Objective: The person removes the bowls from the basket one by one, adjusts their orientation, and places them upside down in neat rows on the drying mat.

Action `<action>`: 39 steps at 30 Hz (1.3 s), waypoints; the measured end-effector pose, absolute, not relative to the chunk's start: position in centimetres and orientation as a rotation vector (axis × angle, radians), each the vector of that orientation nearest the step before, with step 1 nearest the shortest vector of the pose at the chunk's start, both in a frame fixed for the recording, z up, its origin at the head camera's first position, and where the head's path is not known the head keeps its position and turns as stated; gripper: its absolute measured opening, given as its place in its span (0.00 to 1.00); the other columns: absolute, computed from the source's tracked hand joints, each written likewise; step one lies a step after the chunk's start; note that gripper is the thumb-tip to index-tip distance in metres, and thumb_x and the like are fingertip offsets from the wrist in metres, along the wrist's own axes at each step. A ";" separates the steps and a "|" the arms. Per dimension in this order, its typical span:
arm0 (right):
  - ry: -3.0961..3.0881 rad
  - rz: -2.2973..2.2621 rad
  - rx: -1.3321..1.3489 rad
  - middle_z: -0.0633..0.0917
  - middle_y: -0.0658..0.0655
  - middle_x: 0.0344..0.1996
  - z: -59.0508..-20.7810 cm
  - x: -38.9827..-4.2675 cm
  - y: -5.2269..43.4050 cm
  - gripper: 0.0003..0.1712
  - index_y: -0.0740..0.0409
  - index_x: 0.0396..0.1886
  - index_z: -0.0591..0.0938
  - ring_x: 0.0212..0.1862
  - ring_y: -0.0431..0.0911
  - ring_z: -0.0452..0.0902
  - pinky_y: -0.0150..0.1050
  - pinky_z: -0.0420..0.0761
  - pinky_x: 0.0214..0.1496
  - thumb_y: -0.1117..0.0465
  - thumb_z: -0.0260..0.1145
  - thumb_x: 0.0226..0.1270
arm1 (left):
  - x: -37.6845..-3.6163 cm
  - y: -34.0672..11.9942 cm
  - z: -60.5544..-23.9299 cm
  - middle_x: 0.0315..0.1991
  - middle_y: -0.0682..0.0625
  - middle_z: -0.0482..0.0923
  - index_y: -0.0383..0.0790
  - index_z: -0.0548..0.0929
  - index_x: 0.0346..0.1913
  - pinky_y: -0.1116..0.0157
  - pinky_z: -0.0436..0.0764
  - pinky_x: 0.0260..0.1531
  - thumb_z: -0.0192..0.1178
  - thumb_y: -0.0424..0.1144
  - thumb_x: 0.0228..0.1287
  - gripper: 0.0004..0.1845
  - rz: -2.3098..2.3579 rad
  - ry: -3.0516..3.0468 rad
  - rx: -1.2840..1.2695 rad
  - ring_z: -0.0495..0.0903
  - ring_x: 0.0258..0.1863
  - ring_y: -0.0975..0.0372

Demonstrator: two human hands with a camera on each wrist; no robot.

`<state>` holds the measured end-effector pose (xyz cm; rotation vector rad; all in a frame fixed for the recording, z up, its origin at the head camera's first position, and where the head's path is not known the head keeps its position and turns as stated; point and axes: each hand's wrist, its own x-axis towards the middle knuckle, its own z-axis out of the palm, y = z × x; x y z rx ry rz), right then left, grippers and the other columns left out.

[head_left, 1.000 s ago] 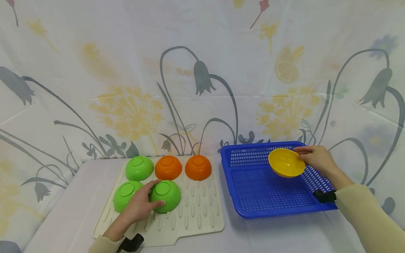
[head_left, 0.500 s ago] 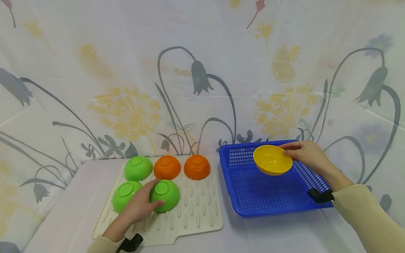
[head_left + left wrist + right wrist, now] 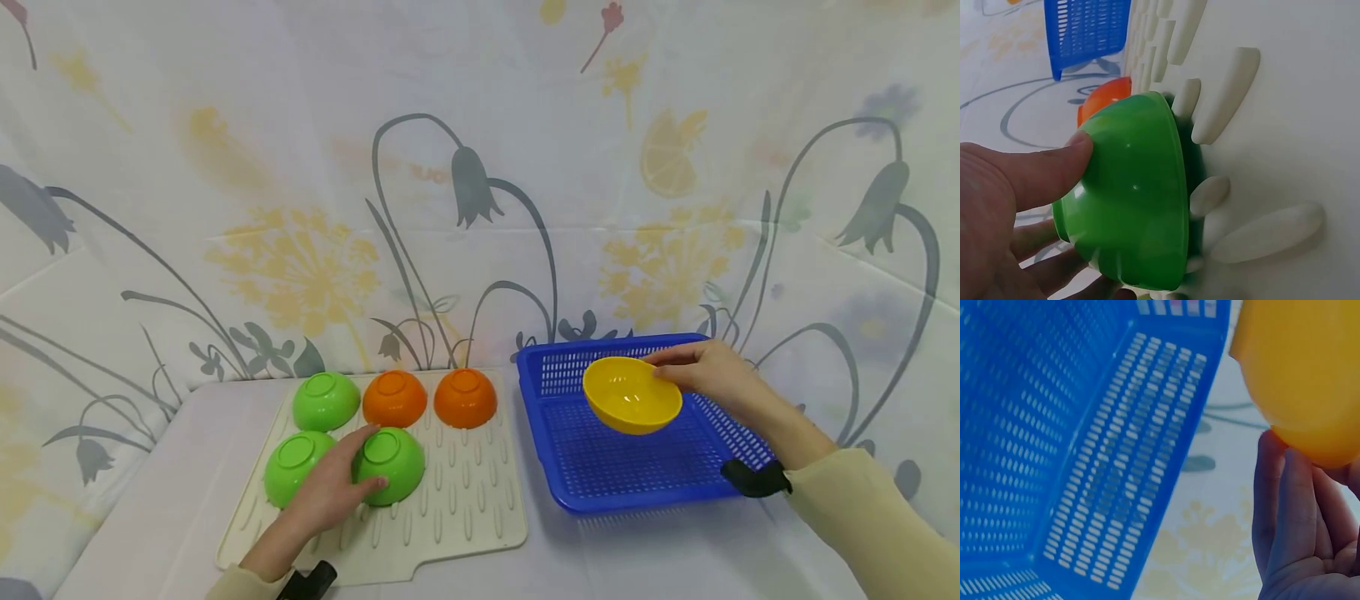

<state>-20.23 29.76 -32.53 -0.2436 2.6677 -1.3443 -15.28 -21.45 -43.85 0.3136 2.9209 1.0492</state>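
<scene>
A yellow bowl (image 3: pixel 632 397) is held right side up by my right hand (image 3: pixel 708 375), which pinches its right rim above the blue basket (image 3: pixel 630 505). In the right wrist view the fingers lie at the edge of the yellow bowl (image 3: pixel 1307 375). My left hand (image 3: pixel 330 490) grips an upside-down green bowl (image 3: pixel 392 468) at the front of the cream drying mat (image 3: pixel 468 533). The left wrist view has the thumb (image 3: pixel 1060 169) on one side of this green bowl (image 3: pixel 1135 194) and fingers on the other, its rim down at the mat's ridges.
Also upside down on the mat are two more green bowls, one at the back (image 3: pixel 326 402) and one at the front left (image 3: pixel 294 467), and two orange bowls (image 3: pixel 393 400) along the back. A flowered cloth (image 3: pixel 465 292) hangs behind the table (image 3: pixel 172 483).
My right hand has carried the yellow bowl leftward over the basket, dipping slightly at the end. The left hand stays on its green bowl.
</scene>
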 end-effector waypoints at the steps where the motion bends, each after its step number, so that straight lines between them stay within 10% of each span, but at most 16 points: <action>1: 2.665 -1.347 -0.245 0.84 0.65 0.52 -32.6 -20.0 29.6 0.25 0.69 0.60 0.80 0.45 0.50 0.83 0.35 0.83 0.47 0.55 0.65 0.72 | -15.2 -21.5 -43.9 0.70 0.35 0.65 0.35 0.65 0.73 0.40 0.64 0.65 0.72 0.39 0.58 0.41 1.048 2.927 0.321 0.64 0.68 0.39; 39: 2.567 -1.619 -0.196 0.87 0.57 0.42 -35.4 -14.3 17.3 0.13 0.64 0.48 0.87 0.41 0.49 0.83 0.38 0.86 0.44 0.65 0.70 0.65 | -11.5 -13.2 -39.7 0.69 0.60 0.69 0.58 0.66 0.73 0.51 0.76 0.59 0.75 0.52 0.54 0.43 1.555 2.535 0.767 0.72 0.65 0.59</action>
